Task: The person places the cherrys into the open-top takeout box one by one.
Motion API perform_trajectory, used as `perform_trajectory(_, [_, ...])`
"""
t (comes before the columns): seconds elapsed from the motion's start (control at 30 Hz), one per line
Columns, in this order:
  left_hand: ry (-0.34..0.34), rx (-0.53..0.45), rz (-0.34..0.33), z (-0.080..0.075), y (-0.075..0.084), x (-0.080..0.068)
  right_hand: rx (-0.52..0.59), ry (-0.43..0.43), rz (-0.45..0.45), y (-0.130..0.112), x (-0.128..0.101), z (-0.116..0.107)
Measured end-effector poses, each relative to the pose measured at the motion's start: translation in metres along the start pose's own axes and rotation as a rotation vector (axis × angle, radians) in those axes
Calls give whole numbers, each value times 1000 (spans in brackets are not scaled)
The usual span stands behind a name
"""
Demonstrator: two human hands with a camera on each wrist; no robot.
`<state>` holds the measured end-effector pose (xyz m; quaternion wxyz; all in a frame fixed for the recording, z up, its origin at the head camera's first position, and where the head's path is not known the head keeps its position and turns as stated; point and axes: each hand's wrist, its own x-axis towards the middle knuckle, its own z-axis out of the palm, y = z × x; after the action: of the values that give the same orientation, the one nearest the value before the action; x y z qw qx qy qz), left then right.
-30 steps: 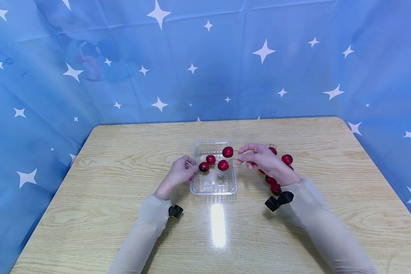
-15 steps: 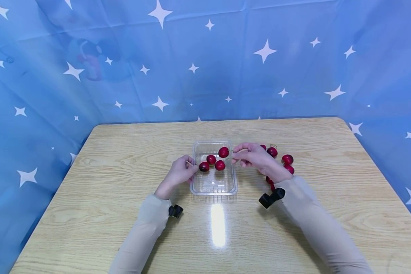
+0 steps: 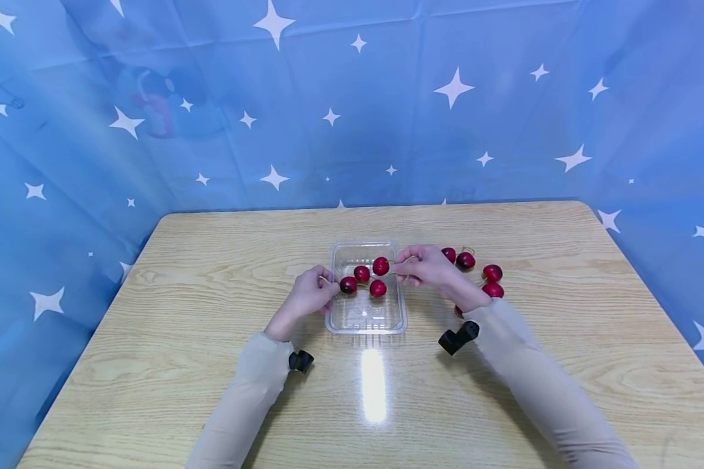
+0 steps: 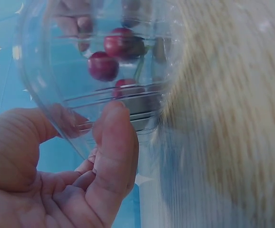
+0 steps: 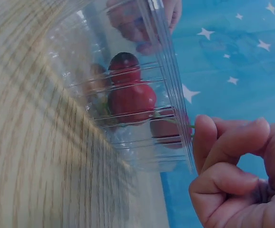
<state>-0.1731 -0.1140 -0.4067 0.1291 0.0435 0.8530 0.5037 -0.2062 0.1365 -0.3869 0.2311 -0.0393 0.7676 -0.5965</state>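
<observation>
A clear plastic box point(image 3: 366, 320) sits on the table with several dark red cherries inside it. My left hand point(image 3: 311, 292) grips the box's left wall, thumb on one side and fingers on the other, which the left wrist view shows close up. Over the right rim, my right hand point(image 3: 425, 268) pinches the thin green stems of two cherries. One of these, a cherry point(image 3: 381, 266), is just inside the rim; the other, a lower cherry point(image 3: 378, 288), lies nearer the box's middle. Two more cherries, one of them a darker cherry point(image 3: 349, 284), lie to the left.
To the right of the box, several loose cherries point(image 3: 493, 273) lie on the wooden table point(image 3: 229, 260), some partly hidden behind the right hand and wrist. A blue cloth point(image 3: 352, 143) with white stars hangs behind the table.
My right hand has moved left toward the box with the two cherries, and they now sit lower inside it. The left hand and the box have stayed in place.
</observation>
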Motion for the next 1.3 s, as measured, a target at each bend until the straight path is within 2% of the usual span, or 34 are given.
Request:
perform_trajectory(0.33, [-4,-19,-2,0,1,0,-76,72,-14,-3,2,6])
perform_trajectory(0.6, [1,-17,-4,0,2,-1,-75,73,-27,-4,0,4])
perform_trajectory(0.93, [-4,-12,-3,0,0,0,-30,99,-8,2,-8,-21])
perform_trajectory(1.3, [1,-8,11,0,-1,0,-28,121,-33,6,-24,-51])
